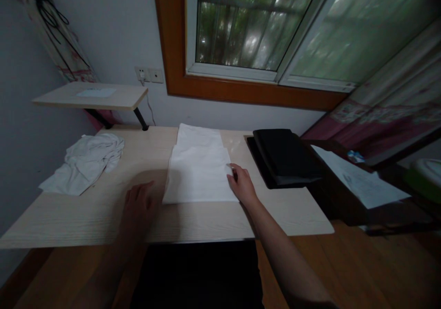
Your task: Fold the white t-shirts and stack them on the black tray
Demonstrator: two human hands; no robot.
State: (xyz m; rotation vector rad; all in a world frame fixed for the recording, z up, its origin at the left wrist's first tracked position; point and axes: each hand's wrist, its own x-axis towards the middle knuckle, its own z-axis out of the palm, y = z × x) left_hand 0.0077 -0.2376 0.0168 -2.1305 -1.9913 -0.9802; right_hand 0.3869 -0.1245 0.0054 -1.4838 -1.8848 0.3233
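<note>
One crumpled pale cloth (pixel 91 162) lies at the left of the bench (pixel 210 221). Next comes the left hand (pixel 138 199), its fingers loosely bent and empty, apart from the white cloth (pixel 201 173). This cloth lies flat in layers at the middle of the bench. At its right edge is the right hand (pixel 243 184); the fingers touch there, but I cannot tell if they pinch. For good handling, I think the left palm should steady the layers while the right fingers straighten the edge gently, without pulling.

White cloth (pixel 201 175), pale wood-grained desk (pixel 206 221), floral curtain (pixel 389 102)
</note>
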